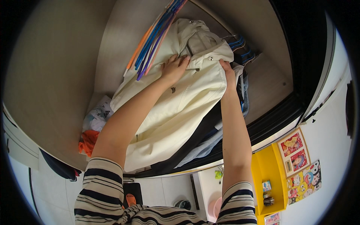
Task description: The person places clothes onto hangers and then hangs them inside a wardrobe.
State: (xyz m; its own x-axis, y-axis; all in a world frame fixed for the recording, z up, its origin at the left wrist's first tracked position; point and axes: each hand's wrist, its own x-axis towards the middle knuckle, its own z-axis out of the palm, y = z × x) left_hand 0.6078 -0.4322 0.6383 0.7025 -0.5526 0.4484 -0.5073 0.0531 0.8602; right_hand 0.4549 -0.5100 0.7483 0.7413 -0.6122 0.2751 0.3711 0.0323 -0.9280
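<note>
A cream hooded jacket with metal snaps and a small dark emblem hangs before me in a wardrobe. My left hand is on its front just below the collar, fingers bent into the cloth beside the opening. At the right side of the jacket, my right hand grips the shoulder edge, with some fingers hidden by the fabric. Several empty hangers in orange, blue, purple and pink hang just left of the hood, in front of part of the jacket.
More clothes on blue hangers hang behind the jacket's right side. A white printed bag and orange cloth lie at the lower left. The wardrobe's dark frame runs along the right. Outside are a yellow shelf and an orange slipper.
</note>
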